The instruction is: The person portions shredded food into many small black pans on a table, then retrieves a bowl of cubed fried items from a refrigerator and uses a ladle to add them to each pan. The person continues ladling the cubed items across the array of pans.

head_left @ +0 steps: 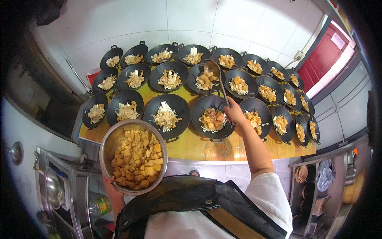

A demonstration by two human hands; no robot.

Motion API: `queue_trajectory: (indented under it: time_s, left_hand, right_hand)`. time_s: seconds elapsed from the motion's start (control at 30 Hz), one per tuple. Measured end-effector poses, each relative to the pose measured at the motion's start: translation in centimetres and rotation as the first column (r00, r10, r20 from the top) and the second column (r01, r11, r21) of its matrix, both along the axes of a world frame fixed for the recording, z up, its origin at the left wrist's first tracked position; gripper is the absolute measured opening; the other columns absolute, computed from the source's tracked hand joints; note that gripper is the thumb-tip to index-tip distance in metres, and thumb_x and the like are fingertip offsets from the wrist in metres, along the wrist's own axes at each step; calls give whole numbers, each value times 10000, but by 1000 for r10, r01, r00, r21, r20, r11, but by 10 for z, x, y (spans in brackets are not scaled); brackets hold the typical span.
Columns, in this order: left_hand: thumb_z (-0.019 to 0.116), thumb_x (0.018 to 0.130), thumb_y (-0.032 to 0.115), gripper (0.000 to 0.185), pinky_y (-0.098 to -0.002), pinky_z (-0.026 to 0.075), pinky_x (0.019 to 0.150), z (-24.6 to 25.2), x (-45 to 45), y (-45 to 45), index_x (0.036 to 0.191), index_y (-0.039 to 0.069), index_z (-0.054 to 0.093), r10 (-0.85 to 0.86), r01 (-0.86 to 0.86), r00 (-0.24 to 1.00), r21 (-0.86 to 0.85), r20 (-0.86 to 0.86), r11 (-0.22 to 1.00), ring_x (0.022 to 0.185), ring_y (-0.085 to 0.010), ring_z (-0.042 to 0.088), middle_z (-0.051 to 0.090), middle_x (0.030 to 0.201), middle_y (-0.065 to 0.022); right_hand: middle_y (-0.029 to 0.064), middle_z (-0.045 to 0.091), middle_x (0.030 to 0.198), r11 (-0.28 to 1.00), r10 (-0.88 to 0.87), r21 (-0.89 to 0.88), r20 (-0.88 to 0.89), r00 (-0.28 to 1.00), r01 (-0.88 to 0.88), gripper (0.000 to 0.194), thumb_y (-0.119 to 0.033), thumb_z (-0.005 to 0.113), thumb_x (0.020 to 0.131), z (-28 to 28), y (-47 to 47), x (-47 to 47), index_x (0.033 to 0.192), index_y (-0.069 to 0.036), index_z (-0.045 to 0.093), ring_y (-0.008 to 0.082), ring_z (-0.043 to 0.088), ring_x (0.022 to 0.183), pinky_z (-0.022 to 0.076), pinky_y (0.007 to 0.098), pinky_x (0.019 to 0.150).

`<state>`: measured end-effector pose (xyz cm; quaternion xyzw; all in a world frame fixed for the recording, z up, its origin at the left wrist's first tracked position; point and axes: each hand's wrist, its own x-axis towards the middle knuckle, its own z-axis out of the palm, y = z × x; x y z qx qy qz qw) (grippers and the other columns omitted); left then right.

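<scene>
My right hand [234, 112] grips the long handle of a metal ladle [213, 68], whose bowl is over a black wok [199, 70] in the middle row. That wok holds enoki mushrooms and brownish pieces. Just left of my right forearm, a front-row wok [197, 112] holds white enoki topped with browned chunks. My left hand [112, 185] holds a steel bowl [104, 152] from its lower left side; inside are many yellow-brown cooked chunks [134, 155]. Woks on the left hold enoki and pale brown strips; those on the right also carry chunks.
Several small black woks stand in three rows on a yellow wooden table [179, 151] against a white tiled wall [191, 18]. A metal rack [71, 191] with a steel bowl is at lower left, a plastic bottle [98, 204] beside it. Shelving [316, 191] stands at lower right.
</scene>
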<state>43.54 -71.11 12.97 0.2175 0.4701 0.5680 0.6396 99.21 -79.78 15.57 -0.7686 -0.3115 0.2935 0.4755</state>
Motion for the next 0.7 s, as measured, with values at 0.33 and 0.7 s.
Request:
queue_trajectory:
  time_s: [0.33,0.7]
  left_hand:
    - [482,713,11,682,-472,463,943,-26,-21,3,1379,76,348,-173,162,981,116,92,980,1148,-354,493,454,1277,-183]
    - [500,753,1,582,-460,463,928,-6,-7,-7,1326,46,403,16,-17,1000,31,21,999,1109,-340,523,495,1231,-169]
  right_hand:
    - [23,508,651,977,80,212,-513,854,36,385,-72,512,885,17,-4,26,1255,-38,411,113,463,446,393,258,408]
    - [108,576,747,759,474,650,-522,709,-29,685,-233,611,878,97,-62,-92,1435,-60,251,151,543,459,397,225,326]
